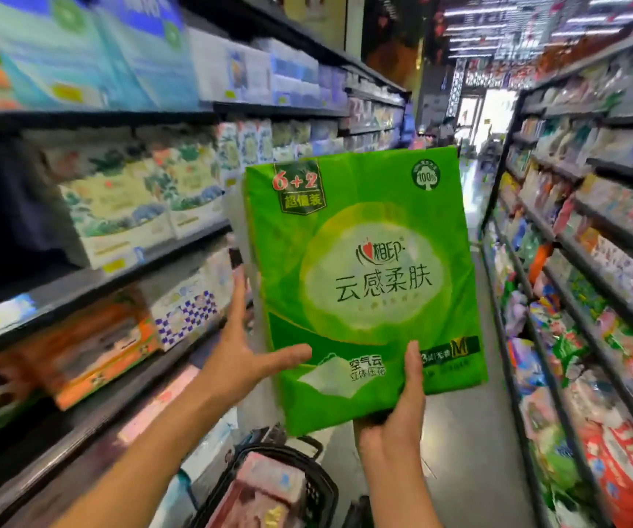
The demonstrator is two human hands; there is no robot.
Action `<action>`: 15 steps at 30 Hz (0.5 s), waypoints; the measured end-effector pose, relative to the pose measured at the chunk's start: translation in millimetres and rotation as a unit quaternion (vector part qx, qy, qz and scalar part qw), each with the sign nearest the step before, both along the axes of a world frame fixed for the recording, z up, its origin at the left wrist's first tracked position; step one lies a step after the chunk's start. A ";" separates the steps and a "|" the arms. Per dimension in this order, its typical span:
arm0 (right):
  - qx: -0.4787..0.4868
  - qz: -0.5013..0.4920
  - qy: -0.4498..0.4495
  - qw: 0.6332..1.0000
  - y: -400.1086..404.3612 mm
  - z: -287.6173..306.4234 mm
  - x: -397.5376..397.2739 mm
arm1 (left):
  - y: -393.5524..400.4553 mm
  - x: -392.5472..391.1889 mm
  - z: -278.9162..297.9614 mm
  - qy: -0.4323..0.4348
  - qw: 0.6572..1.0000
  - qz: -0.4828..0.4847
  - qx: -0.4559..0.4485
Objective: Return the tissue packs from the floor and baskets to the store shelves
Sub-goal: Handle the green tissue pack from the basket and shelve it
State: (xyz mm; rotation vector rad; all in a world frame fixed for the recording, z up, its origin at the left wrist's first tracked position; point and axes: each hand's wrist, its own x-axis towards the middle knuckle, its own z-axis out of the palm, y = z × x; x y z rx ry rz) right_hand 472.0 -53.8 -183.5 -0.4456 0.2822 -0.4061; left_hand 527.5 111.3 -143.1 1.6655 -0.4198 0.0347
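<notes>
**Green tissue pack held up in the aisle**

The left shelves (90, 283) are blurry. A pink pack hides most of the black basket (318, 485). The green tissue pack (364, 283) stands tall, front facing the person. The right hand (395, 417) grips its bottom edge. The left hand (242, 348) is spread flat against its side.

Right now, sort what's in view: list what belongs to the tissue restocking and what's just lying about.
Job:
green pack, gripped by right hand, steadied by left hand
basket holding a pink pack
left shelves of tissues

Lying about:
right shelves of bagged goods
</notes>
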 end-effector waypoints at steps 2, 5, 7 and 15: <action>-0.018 0.058 -0.006 0.998 28.9 12.1 -0.8 | 13.3 -9.3 -10.3 0.002 0.998 0.031 -0.059; -0.075 0.115 0.023 0.990 60.7 17.5 -2.9 | 44.6 -28.6 -5.4 -0.006 0.981 0.109 -0.159; -0.167 0.210 0.064 0.961 70.2 16.9 -4.9 | 72.6 -46.6 3.8 -0.029 0.969 0.151 -0.195; -0.698 0.558 -0.047 0.447 48.8 78.0 -27.9 | 204.6 -132.9 30.6 -0.048 0.951 0.270 -0.145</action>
